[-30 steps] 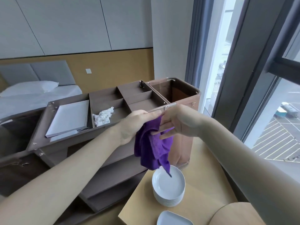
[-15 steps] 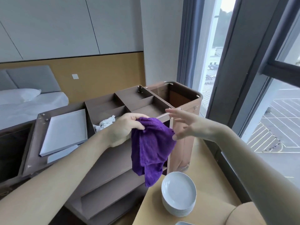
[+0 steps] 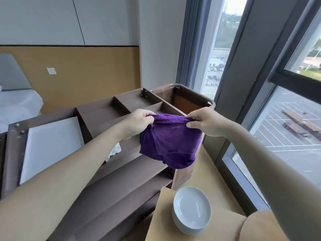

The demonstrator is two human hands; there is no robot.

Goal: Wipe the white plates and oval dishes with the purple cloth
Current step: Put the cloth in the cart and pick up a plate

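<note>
One purple cloth point(image 3: 168, 143), pinched along its top edge by the left hand point(image 3: 139, 122) and the right hand point(image 3: 205, 121), is held spread in mid-air beside the cart point(image 3: 104, 112), apart from the stack of white plates point(image 3: 192, 207) on the table point(image 3: 217, 171); wiping is judged not yet begun.

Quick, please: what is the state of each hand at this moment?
Left hand: closed, pinching the purple cloth.
Right hand: closed, pinching the same cloth.

Grey upper wall point(image 3: 43, 20), tan panel point(image 3: 90, 79) below with white switch point(image 3: 51, 71); bed point(image 3: 19, 106) far left; brown cart point(image 3: 104, 112) centre; tan tabletop point(image 3: 210, 178) by tall windows point(image 3: 295, 140), daylight, grey curtain point(image 3: 188, 40)
</note>
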